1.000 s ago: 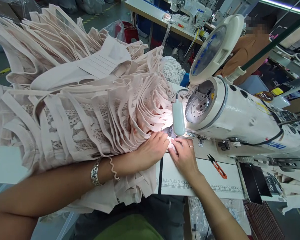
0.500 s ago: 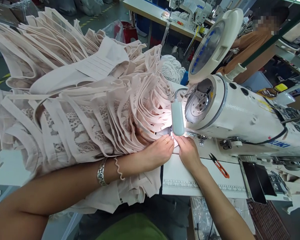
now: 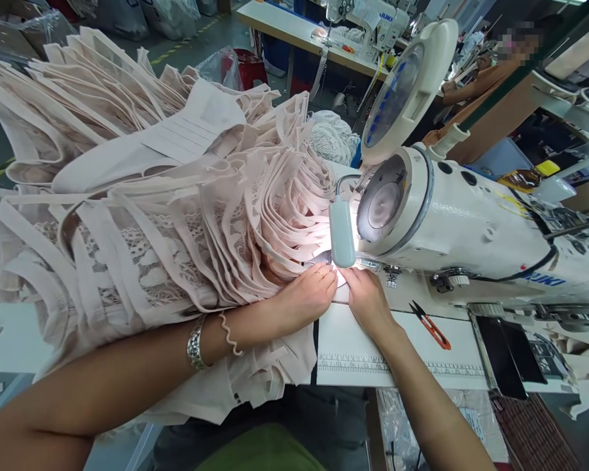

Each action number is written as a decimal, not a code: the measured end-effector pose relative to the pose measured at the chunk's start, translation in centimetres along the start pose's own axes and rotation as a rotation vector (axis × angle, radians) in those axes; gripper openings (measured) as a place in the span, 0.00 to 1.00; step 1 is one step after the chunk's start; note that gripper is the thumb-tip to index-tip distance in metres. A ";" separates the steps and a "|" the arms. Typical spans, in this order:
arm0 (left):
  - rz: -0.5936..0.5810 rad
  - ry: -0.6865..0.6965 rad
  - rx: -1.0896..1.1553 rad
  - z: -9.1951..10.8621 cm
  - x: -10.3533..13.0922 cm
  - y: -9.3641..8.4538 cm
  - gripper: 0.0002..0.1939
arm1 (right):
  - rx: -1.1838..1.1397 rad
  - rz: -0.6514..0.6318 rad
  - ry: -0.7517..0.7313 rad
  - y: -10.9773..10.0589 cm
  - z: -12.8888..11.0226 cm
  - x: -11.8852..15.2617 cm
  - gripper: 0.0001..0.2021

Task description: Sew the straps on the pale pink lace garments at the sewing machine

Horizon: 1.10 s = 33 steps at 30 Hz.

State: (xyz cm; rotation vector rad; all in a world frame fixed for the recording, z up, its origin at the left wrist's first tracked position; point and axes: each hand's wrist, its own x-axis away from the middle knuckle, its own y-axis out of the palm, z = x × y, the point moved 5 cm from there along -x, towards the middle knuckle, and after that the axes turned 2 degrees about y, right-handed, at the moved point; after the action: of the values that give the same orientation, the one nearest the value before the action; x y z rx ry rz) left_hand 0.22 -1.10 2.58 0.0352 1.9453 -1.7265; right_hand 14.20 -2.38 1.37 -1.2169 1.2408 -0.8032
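My left hand [image 3: 311, 293] is closed, its fingertips pinching the edge of a pale pink fabric piece [image 3: 342, 292] close to the needle area of a white sewing machine [image 3: 491, 229]. Across from it, my right hand [image 3: 369, 297] presses thumb and fingers together on the same fabric. A small lamp [image 3: 342, 234] lights the spot and hides the needle. Beside and over my left forearm lies a big heap of pale pink garment pieces [image 3: 196, 235] with lace panels, their bands bunched towards the machine.
Orange-handled thread snips [image 3: 430, 325] lie right of my right hand. A printed ruler [image 3: 353, 364] runs along the front of the table. A dark phone [image 3: 500, 356] stands further right. A round magnifier [image 3: 407, 91] rises above the machine. Behind, another person's sleeve [image 3: 491, 85] shows.
The machine's round end disc, sharp before, is now blurred as if turning. The view has shifted slightly; both hands keep nearly the same place on the fabric.
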 end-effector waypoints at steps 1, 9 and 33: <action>-0.001 0.000 0.012 -0.1 0.0 0.0 0.13 | 0.001 -0.004 0.001 -0.1 0.0 -0.1 0.28; -0.004 -0.032 0.002 -0.4 0.2 0.5 0.13 | 0.006 -0.065 0.063 -0.5 -0.3 -0.6 0.24; -0.069 -0.040 -0.133 -1.9 -0.2 -0.5 0.16 | -0.288 0.109 0.142 -0.3 0.7 -0.4 0.25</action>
State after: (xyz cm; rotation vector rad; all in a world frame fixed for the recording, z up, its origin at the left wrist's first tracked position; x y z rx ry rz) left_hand -0.50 0.61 3.16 -0.1145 2.0492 -1.6243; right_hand 14.88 -1.90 1.67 -1.3255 1.5660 -0.6542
